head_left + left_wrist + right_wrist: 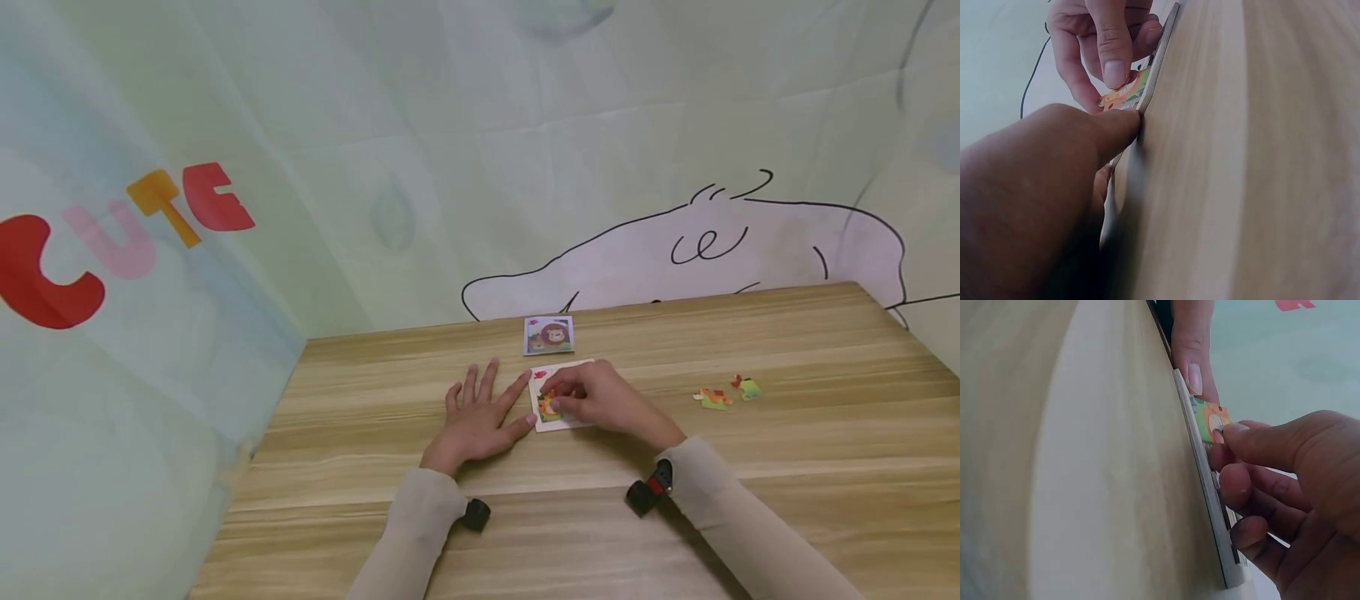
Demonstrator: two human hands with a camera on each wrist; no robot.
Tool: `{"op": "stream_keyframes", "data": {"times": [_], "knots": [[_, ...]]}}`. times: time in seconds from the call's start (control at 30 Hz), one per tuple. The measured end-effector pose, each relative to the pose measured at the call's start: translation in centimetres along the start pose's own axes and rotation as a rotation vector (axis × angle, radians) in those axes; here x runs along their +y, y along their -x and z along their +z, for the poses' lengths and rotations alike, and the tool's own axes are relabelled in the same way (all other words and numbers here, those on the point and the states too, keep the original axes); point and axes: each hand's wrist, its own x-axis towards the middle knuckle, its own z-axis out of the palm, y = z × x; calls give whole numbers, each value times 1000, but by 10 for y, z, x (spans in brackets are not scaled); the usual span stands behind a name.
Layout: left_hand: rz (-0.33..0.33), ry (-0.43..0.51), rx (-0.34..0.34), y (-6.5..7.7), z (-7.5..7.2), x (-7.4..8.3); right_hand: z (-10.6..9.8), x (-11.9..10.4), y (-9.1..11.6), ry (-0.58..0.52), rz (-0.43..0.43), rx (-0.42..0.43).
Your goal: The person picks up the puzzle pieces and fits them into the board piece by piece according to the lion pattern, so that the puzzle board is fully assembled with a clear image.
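A small square puzzle board (557,426) with a white border lies on the wooden table. My left hand (480,425) rests on the table with fingers spread, its index fingertip and thumb at the board's left edge. Over the board my right hand (609,402) is bent down, thumb and index finger pinching an orange and green jigsaw piece (1204,419). Its other fingers curl close over the board in the right wrist view. The right hand hides the right part of the board.
Behind the board lies a square lion picture (549,336). Off to the right on the table (825,467) are an orange jigsaw piece (714,399) and a green jigsaw piece (748,388). A printed curtain (420,125) hangs along the table's back and left sides.
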Motion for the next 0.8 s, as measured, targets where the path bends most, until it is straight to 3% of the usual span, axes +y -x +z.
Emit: {"op": "stream_keyframes", "data": {"times": [0.57,0.8], "knots": [[-4,-4,0,1,0,1,5,-4,-3,132,12,-11],[12,10,10,2,-1,1,5,-6,-3,132,36,-32]]}}
